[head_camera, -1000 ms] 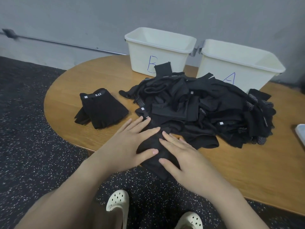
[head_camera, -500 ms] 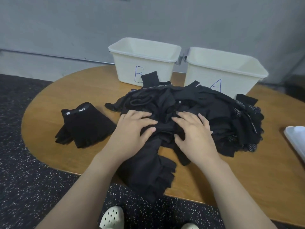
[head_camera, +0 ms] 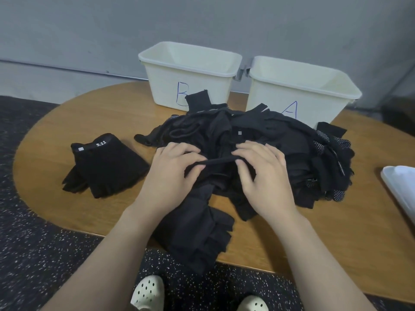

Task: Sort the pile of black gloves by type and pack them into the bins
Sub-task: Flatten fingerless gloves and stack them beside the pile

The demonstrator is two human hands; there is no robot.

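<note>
Small set-aside stack of fingerless gloves (head_camera: 105,164) far left on the wooden table (head_camera: 336,243), white "5.11" tag on the cuff, well apart from both bins. Next over, left hand (head_camera: 170,176) with fingers curled, pinching the left end of a black glove cuff (head_camera: 219,162) at the near edge of the glove pile (head_camera: 258,140). Right hand (head_camera: 262,176) pinching the right end of the same cuff, thumb under, fingers curled over; band stretched taut between the 2 hands. Another flattened bundle of gloves (head_camera: 202,232) hanging over the near table edge below the wrists. Behind the pile, bin B (head_camera: 190,70) left and bin A (head_camera: 303,86) right, pile touching both fronts; no gloves visible inside either, though the floors are only partly in view. White object (head_camera: 399,185) at far right edge, identity unclear. Step in hand, by judgement: pulling 1 glove free of the pile to identify its type; sorting barely begun, packing not started. Next move calls for lifting clear without dragging tangled neighbours, checking finger style and dotted grip, then matching it to a stack.
</note>
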